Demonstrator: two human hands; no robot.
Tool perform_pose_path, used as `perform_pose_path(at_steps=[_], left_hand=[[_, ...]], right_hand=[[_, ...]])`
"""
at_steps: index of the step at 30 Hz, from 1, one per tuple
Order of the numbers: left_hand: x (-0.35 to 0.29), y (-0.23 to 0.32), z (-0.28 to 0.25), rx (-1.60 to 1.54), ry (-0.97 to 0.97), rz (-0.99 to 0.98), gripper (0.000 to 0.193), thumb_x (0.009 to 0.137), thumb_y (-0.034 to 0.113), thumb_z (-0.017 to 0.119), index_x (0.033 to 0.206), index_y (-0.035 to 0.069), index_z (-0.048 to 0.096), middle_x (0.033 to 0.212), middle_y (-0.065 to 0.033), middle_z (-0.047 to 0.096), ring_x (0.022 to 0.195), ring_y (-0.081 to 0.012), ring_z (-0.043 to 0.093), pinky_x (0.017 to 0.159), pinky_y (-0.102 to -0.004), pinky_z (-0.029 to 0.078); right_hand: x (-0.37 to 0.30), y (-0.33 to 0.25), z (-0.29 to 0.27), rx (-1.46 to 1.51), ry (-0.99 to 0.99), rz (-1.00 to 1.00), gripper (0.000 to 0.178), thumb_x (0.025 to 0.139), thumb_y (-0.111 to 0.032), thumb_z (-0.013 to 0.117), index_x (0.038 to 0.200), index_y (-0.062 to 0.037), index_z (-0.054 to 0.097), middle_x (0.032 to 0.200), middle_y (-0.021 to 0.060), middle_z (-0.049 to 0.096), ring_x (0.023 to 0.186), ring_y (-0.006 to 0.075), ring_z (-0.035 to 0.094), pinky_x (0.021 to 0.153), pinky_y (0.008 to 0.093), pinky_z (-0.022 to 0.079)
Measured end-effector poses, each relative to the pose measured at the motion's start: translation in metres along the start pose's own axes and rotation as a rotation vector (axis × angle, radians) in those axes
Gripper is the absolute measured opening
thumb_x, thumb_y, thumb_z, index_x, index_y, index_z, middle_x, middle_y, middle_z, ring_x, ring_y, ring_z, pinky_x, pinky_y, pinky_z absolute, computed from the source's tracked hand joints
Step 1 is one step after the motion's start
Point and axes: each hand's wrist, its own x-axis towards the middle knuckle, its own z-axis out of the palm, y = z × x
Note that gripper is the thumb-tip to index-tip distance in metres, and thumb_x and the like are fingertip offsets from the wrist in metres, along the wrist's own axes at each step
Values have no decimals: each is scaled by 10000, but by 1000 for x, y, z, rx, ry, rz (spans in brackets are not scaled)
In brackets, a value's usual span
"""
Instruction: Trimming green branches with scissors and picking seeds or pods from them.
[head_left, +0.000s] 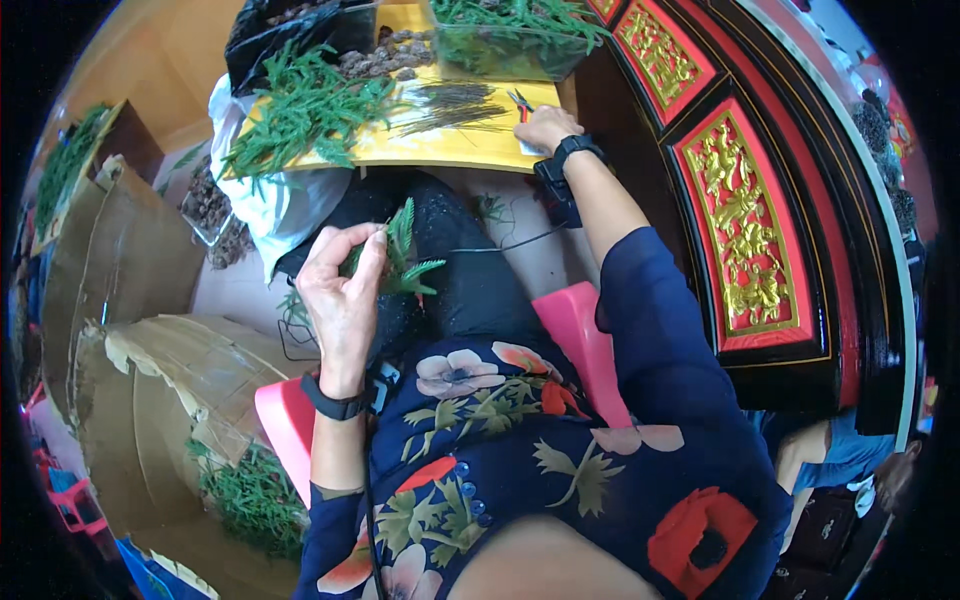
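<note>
My left hand [340, 280] is raised over my lap, thumb and fingers pinched on a green fern-like artificial sprig [400, 250]. Its leaflets stick out to the right of the fingers. At the right end of the yellow tabletop [420, 152] my right hand [549, 129] is closed around the red handles of a small pair of pliers [521, 106], jaws pointing away from me. Left of the pliers lies a bundle of thin dark wire stems [455, 108]. A heap of green sprigs [312, 115] covers the table's left side, and brown pine cones [388, 56] lie behind it.
A clear plastic bin [510, 52] of greenery stands at the table's back, beside a black-bagged container [290, 45]. An open cardboard box [150, 470] with more greenery [252, 500] is at my left. A carved red-and-gold panel [745, 225] rises on the right. I sit on a pink stool [585, 345].
</note>
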Motion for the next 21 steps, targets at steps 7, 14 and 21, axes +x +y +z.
perform_pose_path(at_steps=[7, 14, 21], left_hand=[[8, 10, -7, -196, -22, -23, 93, 824, 46, 642, 870, -28, 673, 700, -7, 519, 593, -57, 506, 534, -202, 388], [14, 13, -22, -265, -14, -17, 87, 826, 52, 645, 860, -22, 675, 710, 19, 528, 622, -45, 496, 561, -195, 377], [17, 6, -38, -554, -133, -121, 62, 810, 45, 649, 844, -2, 671, 753, 29, 556, 709, -39, 504, 656, -189, 380]], right_hand=[[56, 30, 27, -106, 181, 49, 540, 767, -252, 533, 1254, -22, 498, 1246, 242, 510, 1154, 357, 517, 966, 425, 421], [-24, -6, 11, 377, 384, -154, 369, 777, -265, 600, 1057, -26, 577, 1018, 158, 614, 922, 275, 595, 820, 366, 458], [-159, -70, -24, 642, 17, -1202, 265, 753, -20, 566, 1014, -20, 523, 907, 69, 539, 830, 136, 518, 775, 253, 421]])
